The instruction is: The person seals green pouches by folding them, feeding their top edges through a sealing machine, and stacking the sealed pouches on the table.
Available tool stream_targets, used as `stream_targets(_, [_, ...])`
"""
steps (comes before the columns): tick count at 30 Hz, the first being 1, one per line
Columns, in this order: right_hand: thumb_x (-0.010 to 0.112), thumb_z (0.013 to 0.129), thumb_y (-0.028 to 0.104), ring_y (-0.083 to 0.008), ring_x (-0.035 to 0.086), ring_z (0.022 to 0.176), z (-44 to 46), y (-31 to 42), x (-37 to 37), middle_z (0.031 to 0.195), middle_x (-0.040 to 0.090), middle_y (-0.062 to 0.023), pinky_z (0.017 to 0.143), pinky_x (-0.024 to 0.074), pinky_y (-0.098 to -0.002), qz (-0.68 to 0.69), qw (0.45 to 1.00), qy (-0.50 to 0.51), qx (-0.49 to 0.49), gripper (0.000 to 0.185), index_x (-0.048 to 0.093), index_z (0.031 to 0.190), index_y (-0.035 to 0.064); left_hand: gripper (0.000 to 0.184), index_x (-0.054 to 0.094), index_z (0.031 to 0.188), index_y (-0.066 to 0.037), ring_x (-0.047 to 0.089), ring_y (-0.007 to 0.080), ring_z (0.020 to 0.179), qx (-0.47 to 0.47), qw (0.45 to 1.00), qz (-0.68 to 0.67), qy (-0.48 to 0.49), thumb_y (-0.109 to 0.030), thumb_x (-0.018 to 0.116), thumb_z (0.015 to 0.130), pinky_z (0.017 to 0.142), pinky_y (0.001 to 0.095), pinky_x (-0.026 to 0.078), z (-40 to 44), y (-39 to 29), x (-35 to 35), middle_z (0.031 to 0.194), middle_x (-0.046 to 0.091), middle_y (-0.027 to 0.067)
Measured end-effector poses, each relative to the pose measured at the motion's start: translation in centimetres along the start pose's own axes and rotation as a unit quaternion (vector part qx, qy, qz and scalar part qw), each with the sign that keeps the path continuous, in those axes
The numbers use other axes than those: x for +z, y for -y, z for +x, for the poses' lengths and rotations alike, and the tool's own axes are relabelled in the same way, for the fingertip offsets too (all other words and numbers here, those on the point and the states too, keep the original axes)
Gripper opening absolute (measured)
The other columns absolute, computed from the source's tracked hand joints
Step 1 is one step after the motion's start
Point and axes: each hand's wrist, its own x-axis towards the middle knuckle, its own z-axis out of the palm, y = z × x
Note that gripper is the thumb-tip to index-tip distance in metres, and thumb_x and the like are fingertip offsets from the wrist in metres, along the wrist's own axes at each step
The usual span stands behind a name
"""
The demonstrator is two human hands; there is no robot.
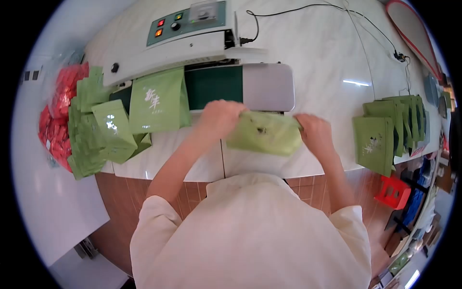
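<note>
A green pouch (264,135), blurred by motion, hangs between my two hands in front of the band sealing machine (192,48). My left hand (221,117) is closed on its upper left corner, and my right hand (315,132) grips the upper right corner. Another green pouch (161,101) with white lettering has its top edge under the machine, beside the dark green belt (214,87). To its left, a smaller-looking green pouch (113,130) leans on a heap of green pouches (86,139).
Several green pouches stand in a row (375,144) at the table's right end. Red packets (55,132) lie at the far left. A grey end plate (268,86) adjoins the belt, a black cord (308,6) crosses the tabletop, and a red stool (393,192) is below right.
</note>
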Motion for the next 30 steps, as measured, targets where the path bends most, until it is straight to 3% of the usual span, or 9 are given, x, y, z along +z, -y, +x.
stream_targets(2, [0.059, 0.074, 0.004, -0.0286, 0.058, 0.067, 3.2, -2.7, 0.9, 0.075, 0.062, -0.0089, 0.059, 0.0469, -0.0368, 0.011, 1.0, -0.003, 0.017, 0.011, 0.062, 0.085, 0.0052, 0.023, 0.066, 0.099, -0.004, 0.063, 0.0274, 0.071, -0.046, 0.998, -0.025, -0.025, -0.016, 0.062, 0.079, 0.063, 0.0344, 0.049, 3.0, 1.0, -0.6, 0.083, 0.066, 0.0147])
stream_targets(4, [0.06, 0.077, 0.008, -0.027, 0.058, 0.065, 5.7, -4.6, 1.2, 0.074, 0.062, -0.0096, 0.059, 0.0469, -0.0351, 0.033, 0.996, 0.032, 0.07, 0.009, 0.063, 0.086, 0.0052, 0.031, 0.066, 0.097, 0.0, 0.062, 0.0159, 0.065, -0.205, 0.966, -0.136, -0.078, -0.025, 0.069, 0.079, 0.062, 0.027, 0.048, 5.4, 2.4, -0.1, 0.075, 0.066, 0.0124])
stream_targets(5, [0.061, 0.08, 0.011, -0.0254, 0.058, 0.063, 6.7, -5.3, 1.4, 0.072, 0.061, -0.0103, 0.058, 0.047, -0.0334, 0.057, 0.989, 0.067, 0.117, 0.009, 0.064, 0.086, 0.0051, 0.027, 0.068, 0.09, -0.002, 0.057, 0.0135, 0.057, -0.203, 0.932, -0.273, -0.122, -0.025, 0.071, 0.077, 0.057, 0.0253, 0.046, 6.1, 3.9, 1.2, 0.068, 0.066, 0.0093])
stream_targets(6, [0.061, 0.08, 0.011, -0.0254, 0.058, 0.063, 7.6, -6.1, 1.5, 0.072, 0.061, -0.0103, 0.058, 0.047, -0.0334, 0.058, 0.988, 0.069, 0.122, 0.009, 0.064, 0.086, 0.0051, 0.027, 0.068, 0.09, -0.002, 0.057, 0.0135, 0.057, -0.203, 0.933, -0.274, -0.116, -0.025, 0.071, 0.077, 0.057, 0.0253, 0.046, 6.8, 4.5, 2.0, 0.068, 0.066, 0.0093])
stream_targets(8, [0.066, 0.082, 0.021, -0.0174, 0.057, 0.059, 9.0, -7.4, 1.8, 0.07, 0.063, -0.0077, 0.058, 0.0464, -0.0283, 0.166, 0.947, 0.101, 0.256, 0.019, 0.066, 0.087, 0.0025, 0.028, 0.067, 0.092, 0.001, 0.055, 0.0056, 0.062, -0.242, 0.867, -0.395, -0.185, -0.024, 0.07, 0.08, 0.057, 0.0227, 0.045, 7.8, 5.6, 3.6, 0.071, 0.066, 0.0053])
stream_targets(9, [0.066, 0.082, 0.021, -0.0174, 0.057, 0.059, 9.3, -8.1, 2.2, 0.07, 0.063, -0.0077, 0.058, 0.0464, -0.0283, 0.168, 0.945, 0.106, 0.261, 0.019, 0.066, 0.087, 0.0025, 0.028, 0.067, 0.092, 0.001, 0.055, 0.0056, 0.062, -0.245, 0.866, -0.396, -0.179, -0.024, 0.07, 0.08, 0.057, 0.0227, 0.045, 8.2, 5.8, 3.9, 0.071, 0.066, 0.0053])
stream_targets(11, [0.07, 0.079, 0.024, -0.0129, 0.057, 0.059, 9.7, -9.5, 3.3, 0.07, 0.064, -0.0052, 0.057, 0.0453, -0.0252, 0.404, 0.861, 0.002, 0.309, 0.025, 0.066, 0.083, -0.0003, 0.032, 0.066, 0.093, 0.003, 0.054, 0.005, 0.063, -0.297, 0.788, -0.496, -0.21, -0.027, 0.068, 0.083, 0.057, 0.0213, 0.044, 8.9, 6.3, 4.5, 0.076, 0.065, 0.0019])
stream_targets(18, [0.072, 0.078, 0.025, -0.0063, 0.054, 0.063, 11.4, -10.6, 4.4, 0.07, 0.063, -0.0028, 0.058, 0.0429, -0.021, 0.456, 0.788, 0.002, 0.413, 0.026, 0.065, 0.079, -0.0004, 0.032, 0.063, 0.097, 0.003, 0.054, 0.0055, 0.068, -0.331, 0.723, -0.567, -0.215, -0.028, 0.06, 0.089, 0.063, 0.0193, 0.043, 10.3, 8.1, 4.7, 0.083, 0.064, 0.0016])
stream_targets(30, [0.067, 0.083, 0.023, -0.0053, 0.053, 0.063, 12.5, -10.0, 5.4, 0.072, 0.063, -0.0015, 0.058, 0.0415, -0.0204, 0.545, 0.752, 0.029, 0.369, 0.025, 0.065, 0.084, -0.0021, 0.028, 0.063, 0.095, 0.002, 0.054, 0.006, 0.074, -0.369, 0.708, -0.536, -0.274, -0.026, 0.058, 0.09, 0.069, 0.0193, 0.042, 8.5, 10.1, 3.9, 0.086, 0.063, 0.0015])
